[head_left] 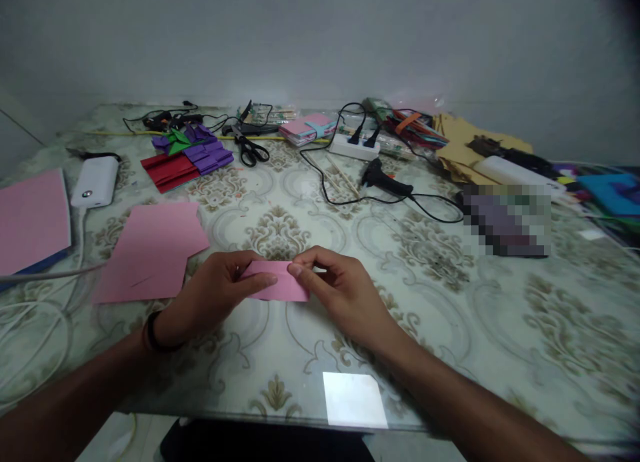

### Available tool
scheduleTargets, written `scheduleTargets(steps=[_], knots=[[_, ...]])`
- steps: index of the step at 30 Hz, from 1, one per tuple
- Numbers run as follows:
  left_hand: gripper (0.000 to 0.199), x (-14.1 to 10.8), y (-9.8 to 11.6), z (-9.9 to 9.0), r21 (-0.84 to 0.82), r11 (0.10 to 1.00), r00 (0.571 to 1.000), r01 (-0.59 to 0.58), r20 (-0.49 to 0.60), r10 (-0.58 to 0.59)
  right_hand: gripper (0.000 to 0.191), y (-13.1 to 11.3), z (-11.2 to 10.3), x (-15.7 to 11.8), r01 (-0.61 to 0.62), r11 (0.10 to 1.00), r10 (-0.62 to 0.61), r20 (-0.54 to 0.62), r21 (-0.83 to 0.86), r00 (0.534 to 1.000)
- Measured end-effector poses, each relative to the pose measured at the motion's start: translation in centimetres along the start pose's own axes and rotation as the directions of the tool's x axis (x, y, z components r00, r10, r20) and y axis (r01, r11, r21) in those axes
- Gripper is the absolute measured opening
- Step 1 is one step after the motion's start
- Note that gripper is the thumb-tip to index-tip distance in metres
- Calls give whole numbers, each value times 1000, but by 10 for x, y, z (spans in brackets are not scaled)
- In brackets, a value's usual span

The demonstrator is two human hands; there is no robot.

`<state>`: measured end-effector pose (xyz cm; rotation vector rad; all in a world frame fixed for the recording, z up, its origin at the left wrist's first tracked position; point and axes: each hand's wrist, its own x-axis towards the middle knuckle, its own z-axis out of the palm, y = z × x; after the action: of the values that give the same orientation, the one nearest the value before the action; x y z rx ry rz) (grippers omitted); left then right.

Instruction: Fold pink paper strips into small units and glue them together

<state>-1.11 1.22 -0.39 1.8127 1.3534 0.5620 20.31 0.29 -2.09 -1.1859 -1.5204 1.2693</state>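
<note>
Between both hands is a small rectangular piece of pink paper (280, 285), held just over the table. My left hand (220, 282) pinches its left end, thumb lying along the face. At the upper right edge, the thumb and forefinger of my right hand (345, 289) grip the same paper. The other fingers are partly hidden behind it. A larger cut sheet of pink paper (150, 255) lies flat on the table to the left of my left hand.
Black-handled scissors (253, 152) lie near folded red paper (170, 172) and purple paper (210, 157). A glue gun (387, 181) trails its cord beside a white power strip (355, 146). A white power bank (95, 182) and pink sheets (33, 215) lie left. The table's near edge (280, 419) is in front.
</note>
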Motion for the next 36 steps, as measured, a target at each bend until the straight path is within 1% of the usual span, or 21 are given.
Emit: scheduleTargets(steps=[3,4,6,7,8,10,12,14,17,22,24,26,28,30,32,33,34,36], knots=[[49,0,-1,-1,16,1000,998,-17,-57,18,20,0,-1,2,-33,999,33,-23,11,999],[48,0,-2,-1,18,1000,997,-18,-69,19,21,1,-2,2,-44,999,44,-22,18,999],[36,0,-3,-1,-3,1000,998,-8,-63,8,21,1,-2,3,-64,998,64,-12,22,998],[30,1,-3,-1,-27,1000,999,0,-37,-1,22,1,-2,2,-69,997,69,-1,19,998],[28,1,-4,0,-51,999,1000,9,-2,-9,22,1,-1,2,-71,997,71,16,16,997],[30,1,-3,0,-81,997,998,19,65,-14,22,0,0,1,-65,998,65,63,4,996],[35,1,-2,1,-66,998,996,17,93,-11,21,-1,1,0,-56,998,56,106,-7,993],[39,0,0,0,-41,999,997,15,74,-12,20,-2,1,0,-43,999,46,128,-24,991],[38,-2,1,-3,-51,999,999,19,50,-17,21,-5,-2,0,0,998,11,164,-69,986],[35,-3,1,-12,-85,996,997,30,72,-24,24,-10,-14,2,63,981,-6,298,-182,955],[35,-3,2,-14,-92,995,998,35,55,-31,24,-12,-19,4,77,970,5,335,-229,942],[34,-2,3,-16,-96,994,999,50,23,-48,23,-12,-23,5,82,965,5,327,-251,945],[32,-2,5,-15,-74,994,997,75,-8,-76,22,-12,-23,4,70,972,-9,260,-226,966],[31,-2,5,-12,-39,996,996,79,-25,-80,18,-11,-18,3,40,987,-11,184,-153,983],[30,-2,5,-6,-10,999,998,50,-28,-51,19,-9,-10,0,0,998,13,179,-69,984],[30,-2,5,-3,-2,999,999,34,-21,-34,21,-7,-5,-1,-16,999,24,205,-42,979],[31,-3,5,0,4,1000,1000,23,-11,-23,20,-6,-2,-2,-36,998,45,224,-44,974],[34,-4,4,4,9,1000,1000,19,13,-19,16,-4,3,-4,-53,997,64,189,-62,980]])
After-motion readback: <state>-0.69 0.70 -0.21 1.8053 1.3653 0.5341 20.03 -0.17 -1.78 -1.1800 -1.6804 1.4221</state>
